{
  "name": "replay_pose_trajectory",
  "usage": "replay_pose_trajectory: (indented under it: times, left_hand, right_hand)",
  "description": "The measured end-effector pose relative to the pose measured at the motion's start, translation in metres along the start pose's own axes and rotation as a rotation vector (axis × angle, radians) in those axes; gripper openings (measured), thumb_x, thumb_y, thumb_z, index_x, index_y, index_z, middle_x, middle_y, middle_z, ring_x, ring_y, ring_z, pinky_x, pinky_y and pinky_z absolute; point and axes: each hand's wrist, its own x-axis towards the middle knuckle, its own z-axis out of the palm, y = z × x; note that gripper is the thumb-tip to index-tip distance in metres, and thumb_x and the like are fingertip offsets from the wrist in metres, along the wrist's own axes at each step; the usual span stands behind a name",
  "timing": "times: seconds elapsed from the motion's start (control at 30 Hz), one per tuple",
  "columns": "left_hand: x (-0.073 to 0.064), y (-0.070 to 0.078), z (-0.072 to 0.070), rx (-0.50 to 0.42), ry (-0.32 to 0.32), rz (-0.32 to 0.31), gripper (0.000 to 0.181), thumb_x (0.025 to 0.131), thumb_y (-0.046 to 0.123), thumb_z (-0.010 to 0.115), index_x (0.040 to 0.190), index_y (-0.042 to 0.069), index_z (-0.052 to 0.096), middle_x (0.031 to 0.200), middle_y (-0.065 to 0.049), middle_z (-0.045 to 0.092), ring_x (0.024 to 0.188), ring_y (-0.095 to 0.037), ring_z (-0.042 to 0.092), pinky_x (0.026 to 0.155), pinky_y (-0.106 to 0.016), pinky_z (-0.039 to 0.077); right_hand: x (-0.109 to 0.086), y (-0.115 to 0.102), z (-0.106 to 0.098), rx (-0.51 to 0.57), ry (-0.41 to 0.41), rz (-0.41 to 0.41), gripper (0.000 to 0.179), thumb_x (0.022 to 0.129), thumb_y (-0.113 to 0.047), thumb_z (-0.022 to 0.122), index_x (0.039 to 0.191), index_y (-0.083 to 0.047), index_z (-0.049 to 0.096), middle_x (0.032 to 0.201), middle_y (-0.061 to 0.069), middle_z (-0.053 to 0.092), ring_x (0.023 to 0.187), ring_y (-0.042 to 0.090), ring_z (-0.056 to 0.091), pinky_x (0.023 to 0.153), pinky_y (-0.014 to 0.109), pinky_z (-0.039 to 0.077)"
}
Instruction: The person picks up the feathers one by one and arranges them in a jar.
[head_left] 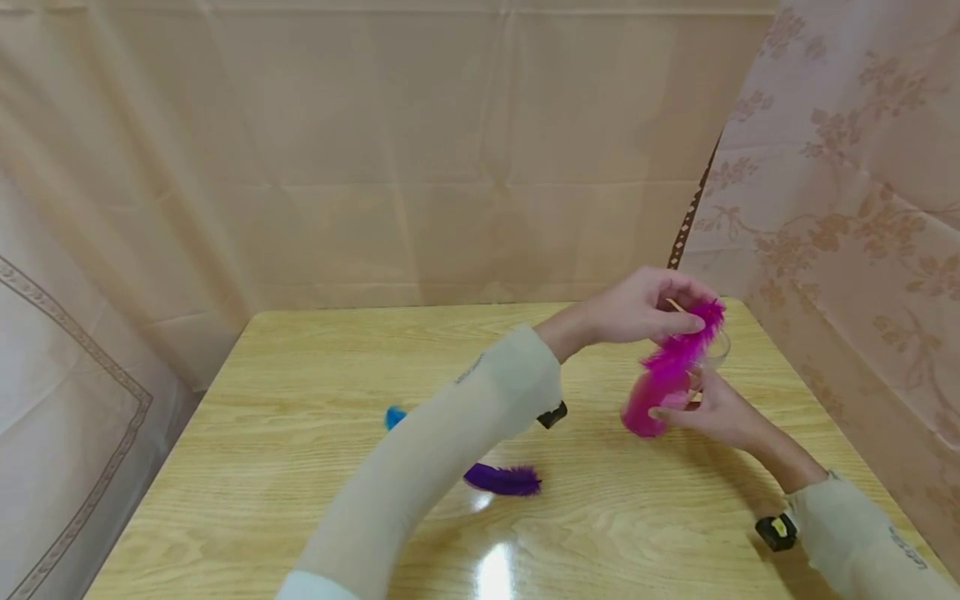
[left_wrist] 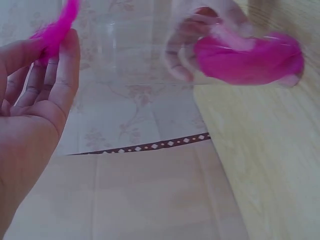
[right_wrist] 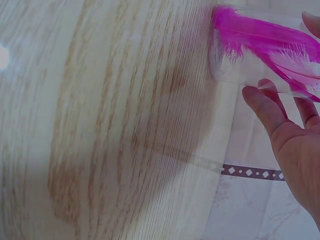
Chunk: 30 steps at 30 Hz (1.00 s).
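Note:
At the table's right side my right hand point(head_left: 716, 408) grips a clear cylindrical container point(right_wrist: 250, 75) around its side. Bright pink feathers point(left_wrist: 250, 60) lie inside toward its bottom, and a paler pink one point(right_wrist: 300, 62) shows among them. The container looks tilted in the head view. Above its mouth, my left hand point(head_left: 645, 308) pinches a magenta feather point(head_left: 686, 342) between thumb and fingers. In the left wrist view, this feather point(left_wrist: 57, 32) is outside the clear wall, beside the container's upper end. How far its lower part reaches into the container I cannot tell.
A purple feather point(head_left: 502, 481) lies on the wooden table point(head_left: 600, 517) near the middle. Left of it, a blue feather point(head_left: 393, 417) is mostly hidden under my left sleeve point(head_left: 435, 450). Cloth curtains point(head_left: 450, 167) hang behind the table and along both sides.

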Motion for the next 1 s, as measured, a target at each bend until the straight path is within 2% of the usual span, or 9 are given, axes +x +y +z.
replay_pose_trajectory:
  times: [0.13, 0.27, 0.33, 0.47, 0.57, 0.73, 0.87, 1.0]
  left_hand:
    - [0.007, 0.008, -0.002, 0.051, -0.007, 0.072, 0.029, 0.097, -0.006, 0.062, 0.126, -0.008, 0.063, 0.112, -0.013, 0.07, 0.093, -0.012, 0.067, 0.083, -0.023, 0.056]
    - [0.009, 0.014, -0.001, 0.019, 0.016, 0.105, 0.027, 0.097, -0.006, 0.062, 0.124, -0.008, 0.064, 0.112, -0.016, 0.07, 0.093, -0.012, 0.068, 0.086, -0.02, 0.054]
    - [0.011, 0.016, 0.001, -0.004, 0.04, 0.086, 0.027, 0.097, -0.006, 0.062, 0.124, -0.007, 0.064, 0.113, -0.014, 0.07, 0.095, -0.009, 0.067, 0.088, -0.018, 0.053]
    - [0.013, 0.017, 0.007, -0.029, 0.098, 0.096, 0.025, 0.098, -0.006, 0.061, 0.123, -0.006, 0.065, 0.114, -0.012, 0.07, 0.098, -0.005, 0.066, 0.09, -0.016, 0.051]
    - [0.014, 0.014, 0.01, -0.038, 0.124, 0.127, 0.023, 0.098, -0.005, 0.061, 0.121, -0.007, 0.066, 0.113, -0.013, 0.071, 0.096, -0.005, 0.066, 0.089, -0.017, 0.052]
    - [0.013, 0.01, 0.011, -0.043, 0.135, 0.125, 0.022, 0.098, -0.005, 0.061, 0.12, -0.006, 0.066, 0.112, -0.012, 0.071, 0.095, -0.005, 0.066, 0.089, -0.018, 0.052]
    - [0.013, 0.007, 0.012, -0.031, 0.139, 0.112, 0.022, 0.098, -0.004, 0.061, 0.12, -0.004, 0.066, 0.11, -0.009, 0.07, 0.095, -0.005, 0.066, 0.089, -0.017, 0.052]
    - [0.014, 0.004, 0.014, -0.048, 0.133, 0.122, 0.022, 0.098, -0.005, 0.061, 0.12, -0.006, 0.065, 0.11, -0.012, 0.07, 0.093, -0.006, 0.066, 0.087, -0.019, 0.053]
  right_hand:
    - [-0.003, -0.003, 0.0, -0.04, 0.015, 0.063, 0.06, 0.089, -0.013, 0.08, 0.14, -0.006, 0.049, 0.123, 0.013, 0.06, 0.097, 0.017, 0.06, 0.073, 0.034, 0.059]
    - [-0.004, -0.007, 0.0, -0.078, 0.021, 0.126, 0.07, 0.09, -0.018, 0.08, 0.143, 0.003, 0.04, 0.127, 0.021, 0.054, 0.097, 0.021, 0.061, 0.074, 0.031, 0.058]
    - [-0.004, -0.007, 0.0, -0.087, 0.024, 0.137, 0.077, 0.09, -0.019, 0.08, 0.147, 0.003, 0.034, 0.132, 0.025, 0.051, 0.101, 0.027, 0.061, 0.077, 0.03, 0.058]
    - [-0.003, -0.006, 0.0, -0.089, 0.033, 0.127, 0.085, 0.089, -0.018, 0.081, 0.151, -0.002, 0.025, 0.14, 0.027, 0.044, 0.106, 0.034, 0.059, 0.079, 0.028, 0.058]
    - [-0.002, -0.006, 0.001, -0.077, 0.037, 0.113, 0.084, 0.089, -0.016, 0.081, 0.15, -0.004, 0.025, 0.138, 0.026, 0.045, 0.105, 0.029, 0.061, 0.079, 0.029, 0.058]
    - [-0.001, -0.007, 0.002, -0.057, 0.044, 0.098, 0.081, 0.088, -0.013, 0.081, 0.149, -0.005, 0.027, 0.136, 0.025, 0.047, 0.104, 0.019, 0.062, 0.079, 0.029, 0.058]
    - [-0.002, -0.009, 0.002, -0.067, 0.042, 0.108, 0.082, 0.089, -0.015, 0.081, 0.149, -0.001, 0.027, 0.139, 0.026, 0.044, 0.105, 0.02, 0.06, 0.079, 0.028, 0.058]
    - [-0.003, -0.01, 0.0, -0.06, 0.029, 0.133, 0.083, 0.089, -0.017, 0.08, 0.151, 0.002, 0.027, 0.139, 0.026, 0.047, 0.104, 0.023, 0.063, 0.08, 0.029, 0.058]
